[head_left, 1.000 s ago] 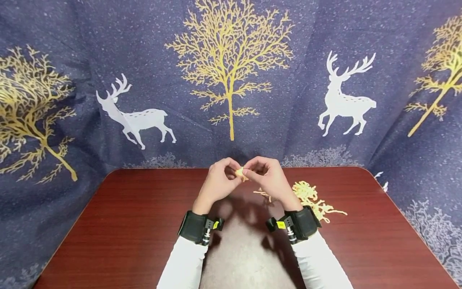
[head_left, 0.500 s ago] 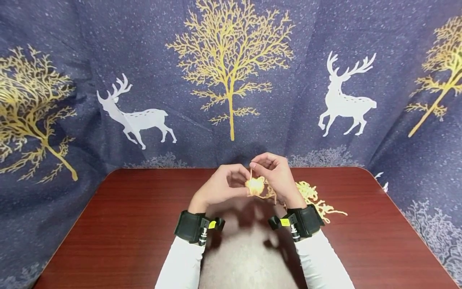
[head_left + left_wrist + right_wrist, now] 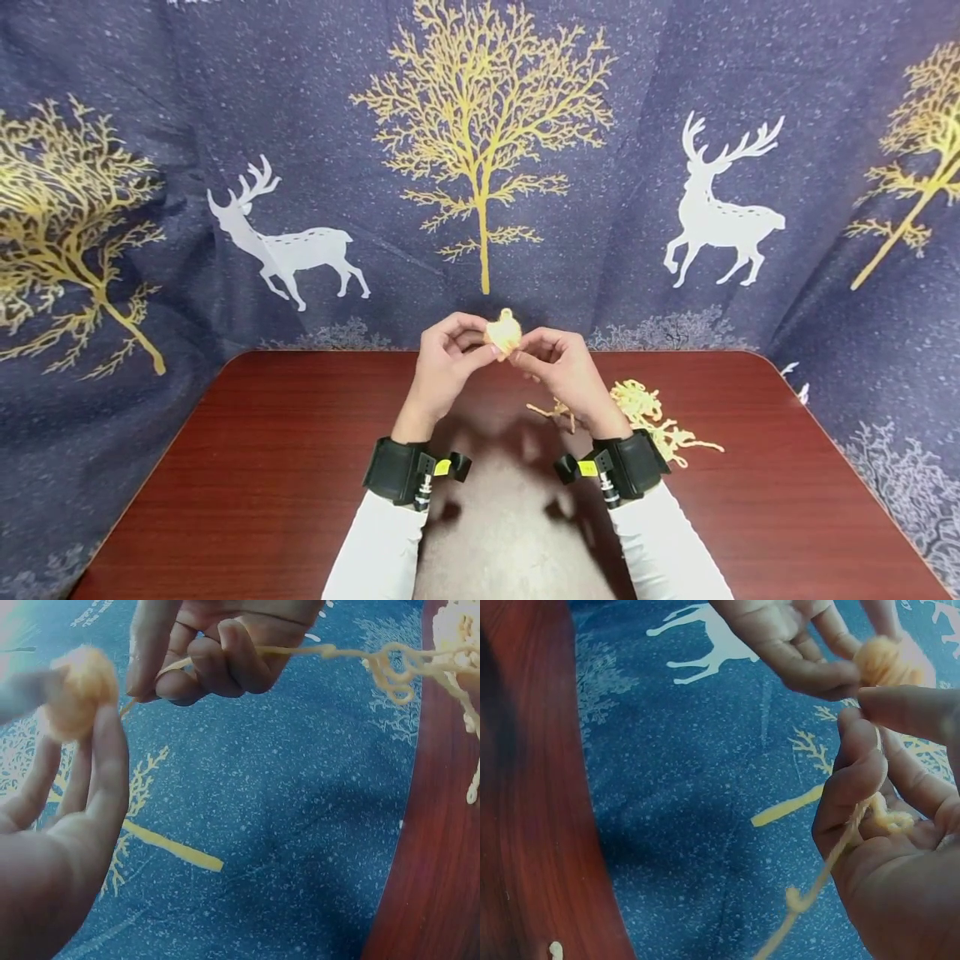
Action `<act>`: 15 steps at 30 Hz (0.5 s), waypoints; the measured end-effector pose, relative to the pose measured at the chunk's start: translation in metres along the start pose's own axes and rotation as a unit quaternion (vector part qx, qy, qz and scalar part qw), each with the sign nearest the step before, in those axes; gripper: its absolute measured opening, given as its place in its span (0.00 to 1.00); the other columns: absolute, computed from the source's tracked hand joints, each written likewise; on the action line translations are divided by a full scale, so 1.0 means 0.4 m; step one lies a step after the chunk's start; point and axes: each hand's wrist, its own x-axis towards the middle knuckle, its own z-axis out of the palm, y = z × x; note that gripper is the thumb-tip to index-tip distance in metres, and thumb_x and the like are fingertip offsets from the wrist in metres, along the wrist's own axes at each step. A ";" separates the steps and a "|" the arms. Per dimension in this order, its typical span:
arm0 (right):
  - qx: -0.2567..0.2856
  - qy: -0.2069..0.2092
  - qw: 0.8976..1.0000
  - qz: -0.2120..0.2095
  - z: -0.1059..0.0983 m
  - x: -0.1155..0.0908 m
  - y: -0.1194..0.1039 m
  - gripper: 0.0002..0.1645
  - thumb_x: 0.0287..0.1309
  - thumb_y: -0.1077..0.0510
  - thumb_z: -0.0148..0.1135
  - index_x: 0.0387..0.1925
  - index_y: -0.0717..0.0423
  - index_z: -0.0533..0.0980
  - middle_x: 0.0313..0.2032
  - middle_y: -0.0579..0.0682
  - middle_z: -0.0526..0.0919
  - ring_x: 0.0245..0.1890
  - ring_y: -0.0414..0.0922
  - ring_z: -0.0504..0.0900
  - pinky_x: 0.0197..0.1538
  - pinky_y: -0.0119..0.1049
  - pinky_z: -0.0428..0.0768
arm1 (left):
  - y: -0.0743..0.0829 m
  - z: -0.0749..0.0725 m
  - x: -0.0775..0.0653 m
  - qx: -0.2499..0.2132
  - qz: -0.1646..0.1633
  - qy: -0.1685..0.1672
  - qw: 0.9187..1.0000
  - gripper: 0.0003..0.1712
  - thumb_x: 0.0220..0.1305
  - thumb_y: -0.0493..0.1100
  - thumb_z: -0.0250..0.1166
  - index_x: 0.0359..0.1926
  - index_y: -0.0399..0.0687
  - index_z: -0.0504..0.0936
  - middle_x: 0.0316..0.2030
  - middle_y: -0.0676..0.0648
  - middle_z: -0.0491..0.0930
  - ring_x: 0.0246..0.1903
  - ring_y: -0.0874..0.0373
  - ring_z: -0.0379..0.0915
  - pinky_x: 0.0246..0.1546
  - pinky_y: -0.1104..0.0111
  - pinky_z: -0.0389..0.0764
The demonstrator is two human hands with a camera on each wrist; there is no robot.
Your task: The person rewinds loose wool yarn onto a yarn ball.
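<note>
A small ball of pale yellow yarn [image 3: 503, 332] is held up above the table's far edge. My left hand [image 3: 444, 360] grips it between thumb and fingers; the left wrist view shows the yarn ball [image 3: 84, 694] blurred in that grasp. Close beside it, my right hand [image 3: 564, 367] pinches the strand between thumb and forefinger. In the right wrist view the yarn strand [image 3: 832, 859] runs through the curled fingers of my right hand [image 3: 900, 847] and hangs down from the palm. A short loop of yarn stands up from the ball's top.
On the reddish-brown table [image 3: 247, 467], a loose tangled heap of yarn [image 3: 637, 402] lies right of my right wrist, with loose ends spread toward the right. A dark blue cloth [image 3: 420, 275] printed with trees and deer hangs behind the table's far edge.
Half a second ago the ball was lower and further right, with the right hand raised above it; now both hands meet at the ball, which has moved up and left.
</note>
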 end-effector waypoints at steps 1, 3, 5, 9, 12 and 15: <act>-0.006 -0.002 1.000 -0.001 0.001 -0.001 -0.001 0.06 0.60 0.66 0.70 0.38 0.65 0.83 0.29 0.54 0.85 0.23 0.45 0.78 0.25 0.31 0.77 | -0.002 0.000 0.001 0.007 -0.001 0.019 1.000 0.17 0.53 0.20 0.67 0.45 0.19 0.75 0.39 0.47 0.82 0.38 0.60 0.82 0.40 0.71 0.85; -0.021 -0.005 1.000 -0.001 0.004 -0.002 -0.004 0.06 0.60 0.64 0.71 0.37 0.62 0.84 0.28 0.53 0.84 0.23 0.46 0.78 0.24 0.31 0.77 | -0.005 0.001 0.002 0.017 0.001 0.053 0.998 0.16 0.53 0.19 0.67 0.44 0.21 0.75 0.41 0.44 0.82 0.37 0.60 0.82 0.40 0.71 0.86; -0.028 -0.007 1.000 0.003 0.007 -0.003 -0.007 0.05 0.60 0.62 0.71 0.37 0.60 0.84 0.28 0.52 0.84 0.24 0.46 0.78 0.24 0.31 0.76 | -0.007 0.001 0.003 0.029 0.004 0.076 0.997 0.15 0.53 0.19 0.67 0.43 0.22 0.75 0.44 0.40 0.82 0.37 0.60 0.82 0.41 0.71 0.86; -0.031 -0.015 0.999 0.005 0.010 -0.004 -0.012 0.04 0.60 0.63 0.71 0.37 0.61 0.84 0.28 0.54 0.83 0.23 0.43 0.78 0.24 0.30 0.77 | -0.010 0.000 0.004 0.060 0.015 0.091 0.994 0.15 0.53 0.21 0.69 0.42 0.24 0.75 0.49 0.33 0.81 0.38 0.60 0.82 0.42 0.69 0.86; -0.031 -0.020 0.999 0.001 0.012 -0.005 -0.015 0.04 0.60 0.64 0.70 0.37 0.62 0.84 0.27 0.54 0.83 0.22 0.41 0.77 0.24 0.30 0.77 | -0.013 -0.001 0.003 0.095 0.023 0.093 0.991 0.15 0.53 0.23 0.70 0.41 0.26 0.76 0.49 0.33 0.82 0.38 0.60 0.81 0.43 0.64 0.86; -0.032 -0.024 0.999 -0.001 0.013 -0.005 -0.016 0.04 0.61 0.64 0.70 0.37 0.62 0.83 0.26 0.53 0.82 0.22 0.41 0.76 0.24 0.30 0.76 | -0.014 -0.003 0.002 0.117 0.029 0.095 0.988 0.16 0.53 0.23 0.71 0.43 0.28 0.77 0.47 0.35 0.82 0.39 0.58 0.81 0.43 0.62 0.86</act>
